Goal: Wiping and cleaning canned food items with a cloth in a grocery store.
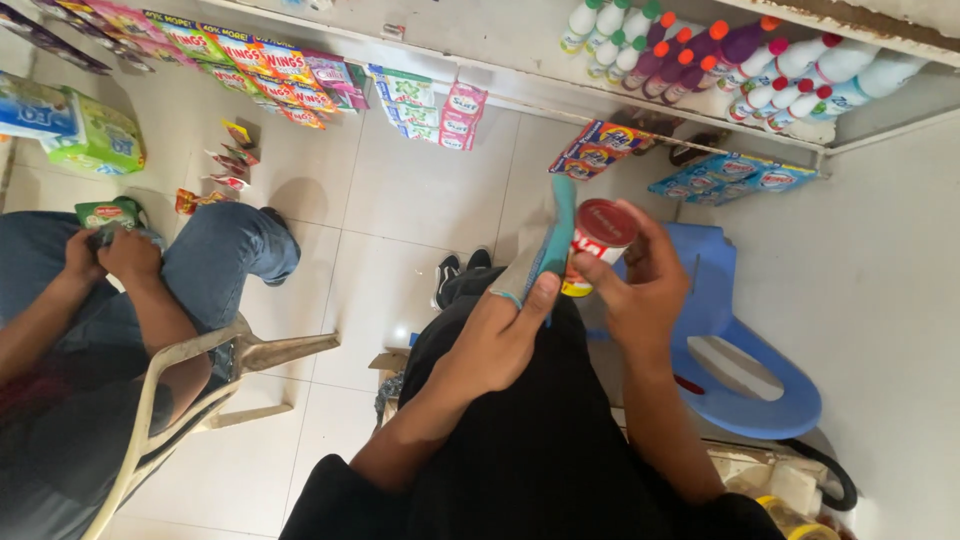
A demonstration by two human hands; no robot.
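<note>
Head view, looking down at a seated person's lap: right hand point(640, 285) is gripping a small red-topped can point(598, 238), fingers wrapped around it. Left hand point(505, 325) is pinching a teal cloth point(553, 240) against the can's side. Blue plastic stool point(745, 350) is standing just beside. Another person's hands point(110, 255) are holding a green packet point(103, 212) at left.
</note>
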